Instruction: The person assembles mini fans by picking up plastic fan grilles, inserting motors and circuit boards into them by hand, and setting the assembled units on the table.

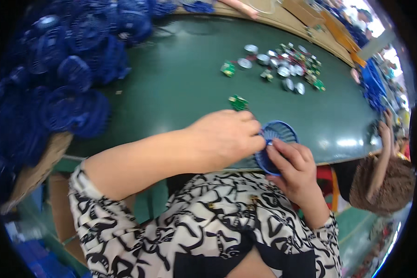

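A round blue plastic grille (286, 131) with slats is held at the near edge of the green table. My right hand (297, 167) is closed around its near right side. The fingers of my left hand (224, 139) are pinched together over its left part, and what they hold is hidden beneath them. Between the fingertips of both hands a small pale spot shows, too small to name. Just beyond my left knuckles lies a small green circuit board (238, 102).
Toward the far right lies a cluster of silver round speaker-like discs (283, 71) with circuit boards and red wires. Blue grilles are piled high on the left (62, 106), above a cardboard edge (44, 164). At the right, another person's arm (380, 160) reaches to the table.
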`<state>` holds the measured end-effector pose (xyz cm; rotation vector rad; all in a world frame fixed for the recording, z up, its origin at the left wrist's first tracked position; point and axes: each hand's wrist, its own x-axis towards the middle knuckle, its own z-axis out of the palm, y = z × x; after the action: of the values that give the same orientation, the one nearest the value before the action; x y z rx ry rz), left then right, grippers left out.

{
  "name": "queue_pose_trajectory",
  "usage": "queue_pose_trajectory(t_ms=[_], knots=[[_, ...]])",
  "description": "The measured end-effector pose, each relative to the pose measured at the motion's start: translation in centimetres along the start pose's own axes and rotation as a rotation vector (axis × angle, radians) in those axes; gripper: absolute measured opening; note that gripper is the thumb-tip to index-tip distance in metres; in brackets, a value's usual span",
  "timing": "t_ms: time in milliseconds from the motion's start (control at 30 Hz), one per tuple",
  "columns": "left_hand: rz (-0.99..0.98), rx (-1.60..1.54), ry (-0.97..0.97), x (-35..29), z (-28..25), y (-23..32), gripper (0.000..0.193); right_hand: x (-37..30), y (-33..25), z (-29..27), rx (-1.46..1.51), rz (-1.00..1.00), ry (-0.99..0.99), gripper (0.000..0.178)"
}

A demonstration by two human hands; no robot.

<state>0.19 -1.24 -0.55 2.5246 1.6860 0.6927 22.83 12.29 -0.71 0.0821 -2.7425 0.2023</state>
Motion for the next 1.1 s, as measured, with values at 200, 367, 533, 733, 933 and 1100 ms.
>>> queue_pose_trajectory(t_ms=[200, 367, 533, 733, 933, 1100], knots=[[-0.149, 0.201, 0.068, -0.4, -3.9, 1.8, 0.04, -0.1, 1.4, 1.8, 0.056, 0.023, 0.159, 0.054], [-0.72, 0.692, 0.069, -5.3, -9.3, 4.2, 0.034, -4.5, 4.7, 0.8, 0.136, 0.327, 0.457, 0.041], [-1.006, 0.852, -0.024, -12.6, -10.3, 2.6, 0.032, -4.4, 9.0, -1.4, -0.01, 0.557, 0.613, 0.029], [-0.813, 0.676, 0.335, -9.4, -9.6, -0.4, 0.02, -4.0, 12.6, -1.8, -0.562, 0.704, 0.465, 0.046], [-0.52, 0.574, 0.596, -3.6, -9.1, -3.0, 0.014, 0.2, 10.0, -1.8, -0.076, 0.514, 0.392, 0.037], [-0.12, 0.661, 0.362, -0.4, -5.4, -3.4, 0.025, 4.0, 10.7, -1.4, 0.116, 0.41, 0.252, 0.034]])
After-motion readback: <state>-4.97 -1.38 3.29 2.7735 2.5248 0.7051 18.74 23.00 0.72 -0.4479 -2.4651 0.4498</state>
